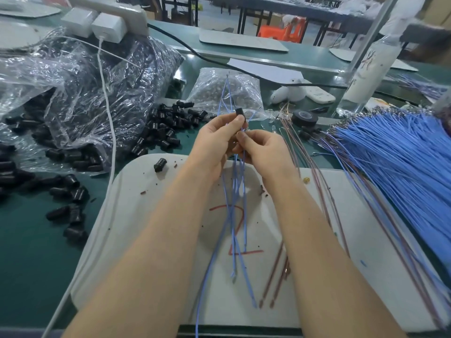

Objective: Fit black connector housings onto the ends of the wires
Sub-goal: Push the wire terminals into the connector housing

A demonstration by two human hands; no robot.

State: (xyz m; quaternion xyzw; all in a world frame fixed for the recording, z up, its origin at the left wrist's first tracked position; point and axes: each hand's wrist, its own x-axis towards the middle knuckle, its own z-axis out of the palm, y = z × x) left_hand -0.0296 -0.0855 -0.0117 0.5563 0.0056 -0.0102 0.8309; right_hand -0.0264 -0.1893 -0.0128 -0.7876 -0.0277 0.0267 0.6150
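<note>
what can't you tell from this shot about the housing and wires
Head view only.
Whether a wire sits inside the housing: left hand fingertips cover its lower end.
Which of the wires the right hand pinches: curled fingers hide it.
Wire tips: motion-blurred, too small.
Bundle length: cut off by the right edge.
Bag contents deeper in: crumpled plastic glare.

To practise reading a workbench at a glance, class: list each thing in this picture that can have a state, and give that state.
left hand: pinches the black connector housing
right hand: pinches the blue wires
black connector housing: held off the table; seated on a wire or not, cannot tell
large plastic bag: open, loose housings spilled beside it
tape roll: lying flat
bottle: standing
</note>
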